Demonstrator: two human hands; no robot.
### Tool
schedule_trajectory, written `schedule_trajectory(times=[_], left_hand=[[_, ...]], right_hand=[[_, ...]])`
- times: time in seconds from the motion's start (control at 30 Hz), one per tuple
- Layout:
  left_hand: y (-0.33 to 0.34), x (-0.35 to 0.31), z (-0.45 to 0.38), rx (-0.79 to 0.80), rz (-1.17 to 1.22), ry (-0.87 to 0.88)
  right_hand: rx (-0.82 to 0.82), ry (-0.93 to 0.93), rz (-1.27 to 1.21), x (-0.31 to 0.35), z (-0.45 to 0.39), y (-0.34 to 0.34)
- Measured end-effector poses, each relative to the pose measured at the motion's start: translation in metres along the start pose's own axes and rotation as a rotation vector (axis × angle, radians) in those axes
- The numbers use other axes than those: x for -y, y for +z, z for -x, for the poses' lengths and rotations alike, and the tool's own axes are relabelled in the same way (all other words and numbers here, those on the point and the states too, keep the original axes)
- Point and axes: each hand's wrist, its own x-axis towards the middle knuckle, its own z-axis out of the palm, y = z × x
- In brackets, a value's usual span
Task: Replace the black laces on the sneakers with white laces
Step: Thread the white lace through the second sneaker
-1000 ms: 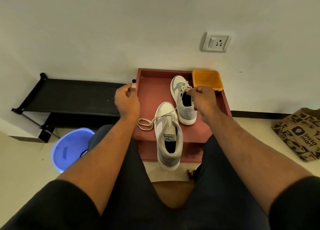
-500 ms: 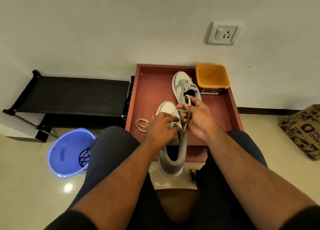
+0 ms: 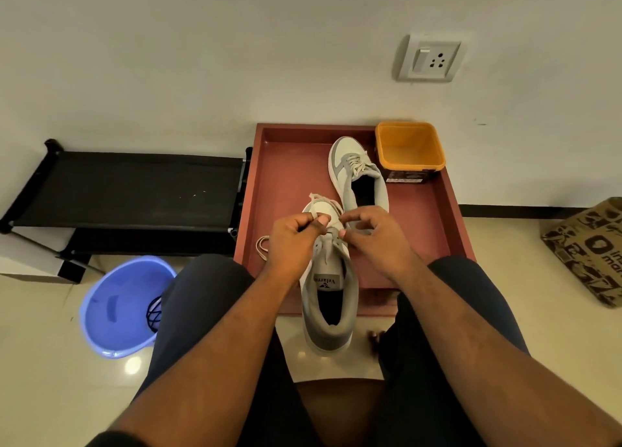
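Note:
A grey and white sneaker (image 3: pixel 328 298) lies in front of me, its heel hanging over the near edge of the red tray (image 3: pixel 289 177). My left hand (image 3: pixel 292 241) and my right hand (image 3: pixel 377 236) meet over its lacing, and each pinches a strand of the white lace (image 3: pixel 318 198). One loop of that lace (image 3: pixel 262 247) trails on the tray left of my left hand. The second sneaker (image 3: pixel 357 173), laced in white, lies farther back on the tray. Black laces (image 3: pixel 154 312) sit in the blue tub.
An empty orange tub (image 3: pixel 409 150) stands at the tray's back right corner. A blue tub (image 3: pixel 121 307) sits on the floor at my left knee, a black rack (image 3: pixel 134 190) behind it. A printed paper bag (image 3: pixel 592 244) is at the right wall.
My hands were apart, pulling the lace ends outward. They came together over the near sneaker's lacing and now pinch the strands close above it. The camera moved closer.

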Motion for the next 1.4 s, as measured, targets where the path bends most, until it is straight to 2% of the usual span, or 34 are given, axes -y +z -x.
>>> schedule_trajectory(times=[0.17, 0.3, 0.37, 0.43, 0.5, 0.6, 0.73, 0.83, 1.0, 1.17, 1.4], left_hand=[[0.007, 0.004, 0.006, 0.039, -0.094, 0.0], [0.007, 0.0, 0.009, 0.196, -0.113, -0.026], [0.006, -0.001, 0.009, 0.245, -0.046, -0.048], [0.006, 0.001, 0.004, 0.262, -0.075, -0.042], [0.008, 0.006, -0.003, 0.21, -0.193, -0.036], [0.013, 0.017, -0.007, 0.052, -0.345, -0.052], [0.019, 0.024, -0.007, 0.066, -0.705, -0.094], [0.019, 0.026, -0.009, 0.047, -0.801, -0.094], [0.02, 0.023, -0.011, 0.11, -0.792, -0.128], [0.026, 0.028, -0.016, 0.081, -0.743, -0.191], [0.022, 0.02, -0.027, 0.133, -0.753, -0.268]], right_hand=[[-0.036, -0.083, -0.06, 0.001, 0.005, 0.007], [-0.027, -0.105, -0.128, 0.0, 0.01, 0.013], [-0.073, -0.133, -0.079, -0.003, 0.007, 0.013], [-0.105, -0.2, 0.055, -0.007, 0.001, 0.012], [-0.143, -0.157, 0.104, -0.012, -0.008, 0.007], [-0.135, 0.004, 0.129, -0.024, -0.02, 0.002], [-0.049, 0.055, 0.19, -0.032, -0.022, 0.008], [0.043, 0.095, 0.26, -0.036, -0.022, 0.014], [0.088, 0.068, 0.279, -0.037, -0.026, 0.022], [0.143, -0.001, 0.406, -0.038, -0.033, 0.025], [-0.024, 0.022, 0.234, -0.038, -0.032, 0.027]])
